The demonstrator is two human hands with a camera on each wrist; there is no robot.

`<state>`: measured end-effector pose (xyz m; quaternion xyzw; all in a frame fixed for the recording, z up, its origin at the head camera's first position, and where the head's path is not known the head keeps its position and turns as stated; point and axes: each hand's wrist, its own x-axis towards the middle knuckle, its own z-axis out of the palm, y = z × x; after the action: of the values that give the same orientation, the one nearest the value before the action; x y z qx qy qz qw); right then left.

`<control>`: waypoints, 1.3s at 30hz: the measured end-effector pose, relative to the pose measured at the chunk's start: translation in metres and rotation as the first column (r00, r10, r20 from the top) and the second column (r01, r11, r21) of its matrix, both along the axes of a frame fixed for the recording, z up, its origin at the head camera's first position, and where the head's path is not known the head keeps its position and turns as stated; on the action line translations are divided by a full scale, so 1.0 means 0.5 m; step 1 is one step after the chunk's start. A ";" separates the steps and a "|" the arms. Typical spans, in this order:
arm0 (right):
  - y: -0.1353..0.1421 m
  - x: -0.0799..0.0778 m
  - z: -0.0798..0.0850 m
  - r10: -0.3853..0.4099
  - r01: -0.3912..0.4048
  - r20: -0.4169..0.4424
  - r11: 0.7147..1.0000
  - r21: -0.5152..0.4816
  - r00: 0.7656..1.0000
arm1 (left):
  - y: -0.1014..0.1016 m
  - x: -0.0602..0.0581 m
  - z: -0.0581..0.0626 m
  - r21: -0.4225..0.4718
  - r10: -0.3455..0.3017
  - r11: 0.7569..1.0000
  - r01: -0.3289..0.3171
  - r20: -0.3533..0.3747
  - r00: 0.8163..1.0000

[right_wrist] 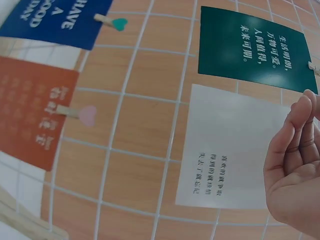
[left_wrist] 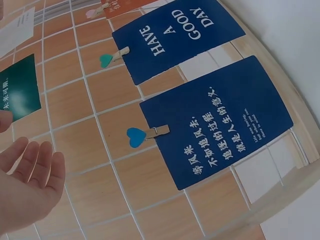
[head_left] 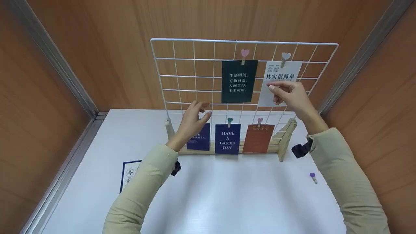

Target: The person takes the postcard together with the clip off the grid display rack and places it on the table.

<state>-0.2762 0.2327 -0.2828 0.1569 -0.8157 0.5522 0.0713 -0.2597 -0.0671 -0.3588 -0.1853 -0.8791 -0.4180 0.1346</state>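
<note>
A white wire grid rack [head_left: 195, 40] stands on wooden feet, with cards clipped to it. My right hand [head_left: 289, 94] is in front of a white card [right_wrist: 230, 135] at the upper right, fingers loosely bent, with nothing seen between them. A white heart clothespin [head_left: 285, 58] holds that card's top. Left of it hangs a dark green card [head_left: 239, 83] on a pink heart clothespin [head_left: 244, 54]. My left hand [head_left: 193, 120], empty with fingers relaxed, hovers before the lower left grid, near a blue card [left_wrist: 220, 125] hung by a blue heart clothespin [left_wrist: 136, 137].
In the lower row hang a blue "HAVE A GOOD DAY" card [head_left: 227, 148] and an orange card [head_left: 258, 139]. On the white table [head_left: 201, 201] lie a purple heart clothespin [head_left: 313, 177] at right and a blue-bordered card [head_left: 128, 172] partly behind the left sleeve. Wooden panels enclose the table.
</note>
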 end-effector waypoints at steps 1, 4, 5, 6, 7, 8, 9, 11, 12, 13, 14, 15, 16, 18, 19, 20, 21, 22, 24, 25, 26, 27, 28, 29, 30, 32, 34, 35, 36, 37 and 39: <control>-0.003 -0.003 0.002 0.007 -0.007 -0.004 1.000 -0.018 1.000 | 0.003 -0.002 0.002 0.005 0.001 1.000 -0.001 0.000 1.000; -0.017 -0.006 0.012 0.015 -0.015 0.000 0.999 -0.052 1.000 | 0.013 -0.008 0.005 0.024 -0.001 1.000 0.001 0.003 1.000; -0.022 -0.007 0.014 0.017 -0.017 0.000 0.998 -0.061 1.000 | 0.016 -0.010 0.006 0.035 -0.002 0.999 0.002 0.006 1.000; -0.026 -0.008 0.016 0.020 -0.020 0.001 0.997 -0.073 1.000 | 0.018 -0.011 0.007 0.048 -0.005 0.999 0.005 0.006 1.000; -0.031 -0.009 0.018 0.023 -0.023 0.002 0.996 -0.086 1.000 | 0.021 -0.012 0.008 0.061 -0.008 0.998 0.008 0.006 1.000; -0.036 -0.010 0.021 0.025 -0.025 0.004 0.995 -0.099 1.000 | 0.023 -0.012 0.009 0.076 -0.012 0.997 0.012 0.006 1.000; -0.041 -0.011 0.024 0.030 -0.030 0.004 0.992 -0.119 1.000 | 0.025 -0.013 0.011 0.088 -0.015 0.996 0.015 0.003 1.000; -0.046 -0.017 0.027 0.040 -0.039 0.004 0.985 -0.167 0.999 | 0.030 -0.014 0.016 0.110 -0.021 0.994 0.022 -0.008 1.000; -0.049 -0.017 0.031 0.044 -0.042 0.006 0.980 -0.194 0.999 | 0.032 -0.015 0.018 0.117 -0.022 0.993 0.024 -0.013 1.000; -0.053 -0.017 0.035 0.046 -0.043 0.007 0.975 -0.219 0.999 | 0.035 -0.016 0.020 0.127 -0.025 0.991 0.027 -0.016 1.000; -0.056 -0.018 0.040 0.046 -0.042 0.010 0.969 -0.245 0.999 | 0.037 -0.018 0.022 0.134 -0.025 0.991 0.027 -0.017 1.000; -0.059 -0.018 0.044 0.045 -0.040 0.013 0.961 -0.273 0.999 | 0.040 -0.019 0.024 0.141 -0.025 0.990 0.027 -0.017 1.000; -0.063 -0.019 0.048 0.041 -0.036 0.012 0.955 -0.294 0.999 | 0.042 -0.020 0.026 0.151 -0.025 0.988 0.027 -0.013 1.000; -0.071 -0.020 0.055 0.029 -0.024 0.010 0.943 -0.332 1.000 | 0.046 -0.022 0.027 0.168 -0.023 0.986 0.022 0.000 1.000; -0.075 -0.021 0.058 0.021 -0.017 0.010 0.938 -0.346 1.000 | 0.047 -0.023 0.028 0.183 -0.025 0.983 0.023 0.008 1.000; -0.080 -0.022 0.061 0.013 -0.008 0.012 0.934 -0.358 1.000 | 0.049 -0.025 0.028 0.191 -0.025 0.981 0.022 0.018 1.000; -0.084 -0.023 0.064 0.006 -0.001 0.012 0.931 -0.366 1.000 | 0.050 -0.026 0.028 0.203 -0.028 0.979 0.022 0.027 0.999; -0.089 -0.024 0.067 0.002 0.003 0.013 0.928 -0.373 1.000 | 0.052 -0.027 0.027 0.214 -0.033 0.977 0.024 0.037 0.999; -0.098 -0.026 0.071 0.003 0.004 0.018 0.921 -0.390 1.000 | 0.054 -0.030 0.027 0.236 -0.041 0.971 0.027 0.054 0.998; -0.102 -0.026 0.073 0.006 0.005 0.025 0.916 -0.402 1.000 | 0.055 -0.031 0.027 0.247 -0.045 0.969 0.028 0.063 0.997; -0.107 -0.027 0.075 0.010 0.002 0.029 0.910 -0.414 1.000 | 0.056 -0.031 0.027 0.253 -0.045 0.967 0.025 0.071 0.996; -0.111 -0.028 0.078 0.015 -0.002 0.029 0.905 -0.426 0.999 | 0.057 -0.032 0.028 0.265 -0.050 0.964 0.028 0.076 0.996; -0.115 -0.030 0.079 0.019 -0.005 0.028 0.899 -0.437 0.999 | 0.058 -0.033 0.028 0.276 -0.052 0.961 0.028 0.080 0.995; -0.120 -0.031 0.081 0.021 -0.006 0.028 0.895 -0.446 0.999 | 0.059 -0.033 0.028 0.284 -0.052 0.959 0.026 0.083 0.995; -0.124 -0.032 0.082 0.021 -0.006 0.029 0.892 -0.451 0.999 | 0.060 -0.034 0.027 0.291 -0.052 0.956 0.026 0.085 0.995; -0.133 -0.035 0.085 0.022 -0.008 0.024 0.889 -0.458 0.999 | 0.063 -0.035 0.027 0.300 -0.053 0.954 0.025 0.088 0.995; -0.141 -0.038 0.087 0.017 -0.007 0.017 0.891 -0.455 1.000 | 0.066 -0.036 0.025 0.304 -0.057 0.952 0.025 0.095 0.994; -0.144 -0.038 0.087 0.013 -0.004 0.016 0.892 -0.452 1.000 | 0.067 -0.037 0.024 0.305 -0.059 0.952 0.026 0.099 0.993; -0.148 -0.038 0.088 0.010 -0.001 0.018 0.891 -0.453 1.000 | 0.069 -0.038 0.023 0.305 -0.062 0.952 0.028 0.104 0.993; -0.152 -0.038 0.089 0.008 0.002 0.020 0.891 -0.454 1.000 | 0.070 -0.038 0.022 0.306 -0.063 0.952 0.027 0.111 0.992; -0.160 -0.038 0.091 -0.003 0.016 0.029 0.893 -0.449 1.000 | 0.072 -0.040 0.020 0.312 -0.063 0.950 0.023 0.121 0.991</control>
<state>-0.2950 0.1525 -0.2371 0.1246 -0.6678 0.7273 0.0971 -0.2798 -0.0311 -0.3490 -0.1536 -0.8053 -0.5646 0.0956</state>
